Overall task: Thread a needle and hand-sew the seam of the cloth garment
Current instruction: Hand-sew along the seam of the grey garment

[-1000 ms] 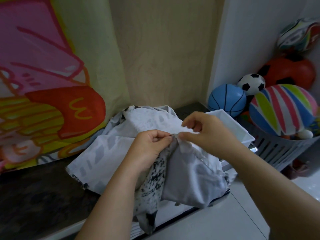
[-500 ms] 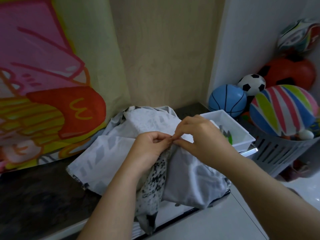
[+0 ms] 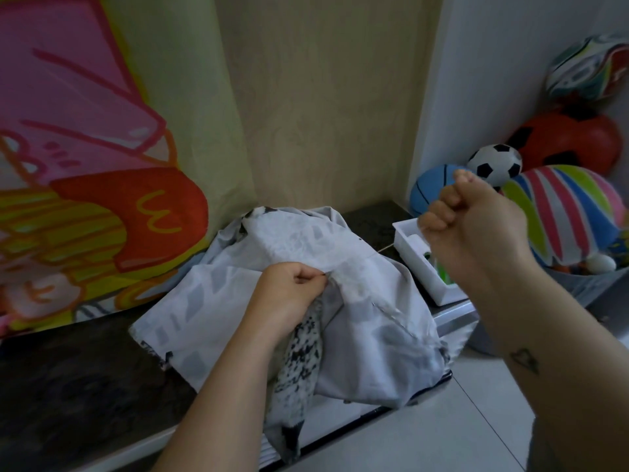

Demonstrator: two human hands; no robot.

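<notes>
Stitch draw-through: my left grip [image 3: 292,284] pinches the seam of the grey garment [image 3: 367,335] heaped on the counter [image 3: 68,386], my right grip [image 3: 476,229], raised apart, closes on the taut thread [image 3: 384,249]; I judge a steady, straight pull best, stopping before the cloth puckers.

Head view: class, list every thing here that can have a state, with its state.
garment, crumpled on the counter.
left hand, pinches the garment's seam.
right hand, raised, fingers curled.
thread, taut from garment into right hand.
white tray, upright, lidless.
</notes>
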